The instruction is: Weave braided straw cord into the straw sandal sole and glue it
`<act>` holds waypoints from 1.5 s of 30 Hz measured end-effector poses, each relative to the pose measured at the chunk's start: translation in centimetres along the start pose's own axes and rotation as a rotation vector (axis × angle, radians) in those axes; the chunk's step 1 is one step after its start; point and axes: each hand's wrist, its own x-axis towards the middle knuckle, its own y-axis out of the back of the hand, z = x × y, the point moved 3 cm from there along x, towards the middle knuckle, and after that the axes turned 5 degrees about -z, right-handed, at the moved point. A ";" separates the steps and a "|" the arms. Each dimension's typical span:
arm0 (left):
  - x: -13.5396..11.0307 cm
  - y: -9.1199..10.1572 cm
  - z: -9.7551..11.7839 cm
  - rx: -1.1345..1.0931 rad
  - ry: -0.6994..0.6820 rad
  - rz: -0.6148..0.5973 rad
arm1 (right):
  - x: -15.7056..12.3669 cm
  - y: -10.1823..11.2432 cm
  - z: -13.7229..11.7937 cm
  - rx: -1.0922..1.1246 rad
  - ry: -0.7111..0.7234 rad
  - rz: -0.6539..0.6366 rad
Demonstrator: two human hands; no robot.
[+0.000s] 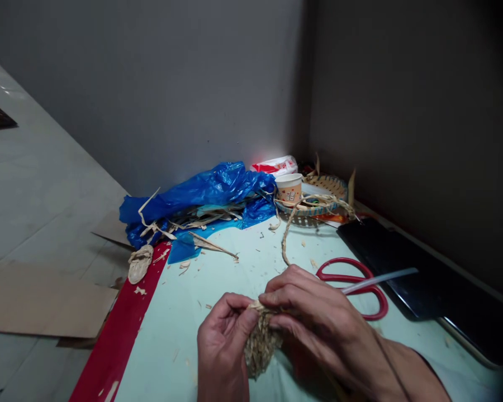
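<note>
A small piece of braided straw [260, 347] is held between both hands above the pale green tabletop. My left hand [225, 341] pinches its upper left edge with thumb and forefinger. My right hand [322, 315] is closed on the upper right edge, its fingertips pressing a pale strip at the top. Red-handled scissors [377, 290] lie just past the right hand, which hides their blades. A translucent white stick [385, 279] sticks out from behind that hand across the handles. A straw cord [284, 245] runs from near the right hand's knuckles towards the basket.
Blue plastic bag [201, 192] with dried straw lies at the back left. A paper cup [289, 190] stands by a woven basket [327, 209]. Dark flat devices [402, 268] lie right. A small woven slipper [140, 264] sits on the red table edge [121, 329]. Grey walls enclose the back.
</note>
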 end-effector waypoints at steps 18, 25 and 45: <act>-0.2 -1.3 0.8 0.213 -0.153 -0.036 | -0.3 2.9 1.6 -0.067 -0.343 -0.027; 0.4 -0.8 1.2 0.406 -0.160 -0.081 | 0.2 3.0 2.2 0.041 -0.421 -0.016; 1.2 0.0 1.1 0.355 -0.038 -0.113 | 1.7 4.8 1.0 0.409 -0.542 0.039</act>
